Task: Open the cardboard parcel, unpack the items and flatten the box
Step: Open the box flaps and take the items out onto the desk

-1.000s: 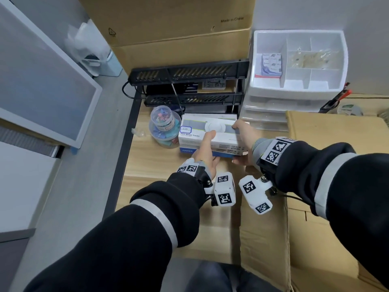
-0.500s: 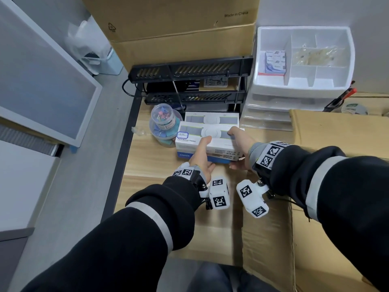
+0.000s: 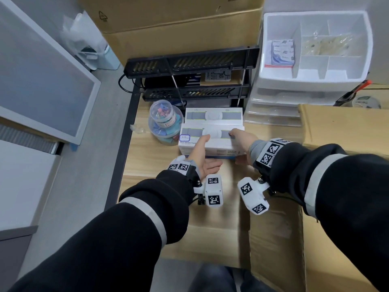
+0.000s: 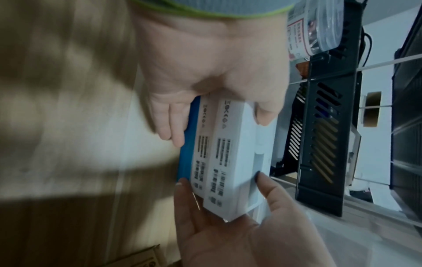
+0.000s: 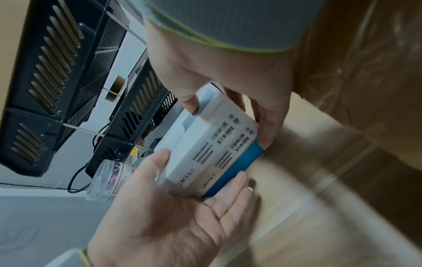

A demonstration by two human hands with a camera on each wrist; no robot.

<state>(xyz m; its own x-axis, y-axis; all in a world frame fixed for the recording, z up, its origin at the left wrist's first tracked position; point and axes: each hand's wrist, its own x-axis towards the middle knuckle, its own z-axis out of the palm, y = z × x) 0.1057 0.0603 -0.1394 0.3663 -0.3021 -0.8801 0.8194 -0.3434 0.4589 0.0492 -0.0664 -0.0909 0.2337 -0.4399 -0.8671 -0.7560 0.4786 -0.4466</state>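
Observation:
Both hands hold a stack of two white product boxes (image 3: 212, 143) with a blue underside (image 4: 186, 144), low over the wooden desk (image 3: 147, 163). My left hand (image 3: 201, 151) grips its near left part, thumb on top and fingers underneath. My right hand (image 3: 241, 140) grips the right end the same way (image 5: 228, 75). Another white box (image 3: 213, 115) lies just behind the stack. The brown cardboard parcel (image 3: 345, 127) stands to the right, with its flaps (image 3: 273, 239) spread below my wrists. Whether the stack touches the desk is hidden.
A clear jar of coloured clips (image 3: 165, 123) stands left of the boxes. Behind them are a black mesh tray rack (image 3: 189, 64) and a white drawer unit (image 3: 315, 51). A big carton (image 3: 179, 24) leans at the back. The desk's dark left edge (image 3: 124, 131) drops to the floor.
Both hands have brought the stack down and nearer to me. The white box behind it has come into sight.

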